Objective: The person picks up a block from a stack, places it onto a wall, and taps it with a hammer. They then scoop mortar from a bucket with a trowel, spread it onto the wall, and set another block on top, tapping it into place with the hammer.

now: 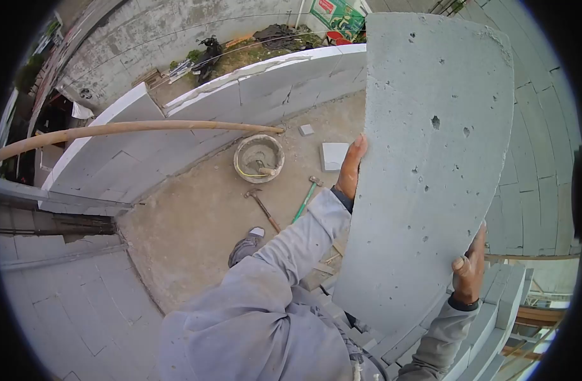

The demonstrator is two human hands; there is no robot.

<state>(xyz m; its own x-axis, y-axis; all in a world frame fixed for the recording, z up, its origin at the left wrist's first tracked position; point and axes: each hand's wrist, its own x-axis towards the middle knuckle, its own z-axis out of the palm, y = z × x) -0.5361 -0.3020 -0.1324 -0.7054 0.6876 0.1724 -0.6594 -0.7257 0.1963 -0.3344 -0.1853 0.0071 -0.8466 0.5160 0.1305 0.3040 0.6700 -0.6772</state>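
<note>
Between both hands stands a large grey block [430,159], held upright and well above the floor. Its face is pale, rough and pitted with small holes. The left hand [350,170] clasps the block's left edge, fingers wrapped behind it. The right hand [469,270] grips the lower right edge, thumb pressed on the face.

Below the grip lies a bare concrete floor [196,222], dusty and sandy. Low block walls [253,95] ring it on the far side, and a stack of blocks [494,317] sits just under the right hand. A long pole [132,130] crosses above the floor, left of the left hand. Past that hand sit a mortar bucket [258,157], a small slab [334,155], a green-handled hammer [305,198] and a pick [261,204]. A shoe [246,246] shows beneath the left sleeve.
</note>
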